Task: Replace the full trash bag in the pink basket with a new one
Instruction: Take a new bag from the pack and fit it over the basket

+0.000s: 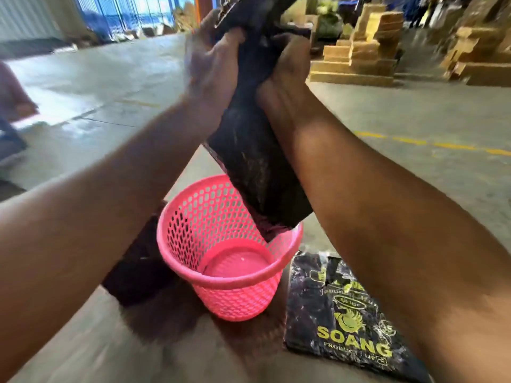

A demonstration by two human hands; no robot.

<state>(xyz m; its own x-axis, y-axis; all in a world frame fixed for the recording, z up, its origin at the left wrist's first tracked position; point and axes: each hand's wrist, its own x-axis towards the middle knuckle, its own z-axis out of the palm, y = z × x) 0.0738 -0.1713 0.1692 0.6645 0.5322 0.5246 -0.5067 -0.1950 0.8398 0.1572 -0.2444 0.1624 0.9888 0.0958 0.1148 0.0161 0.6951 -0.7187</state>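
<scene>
Both hands, left [213, 62] and right [284, 70], grip closed on the top of the flat black trash bag [257, 167]. Its long axis hangs down and slightly rightward from the grip, lower end over the empty pink basket [221, 280] rim, directly below both hands.

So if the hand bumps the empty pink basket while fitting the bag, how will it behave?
The pink basket looks like thin perforated plastic and holds nothing, so it is probably light and would slide easily. It narrows toward the base, so a push at the rim may tip it. The black bag hanging from both hands looks limp and should hardly move it.
</scene>
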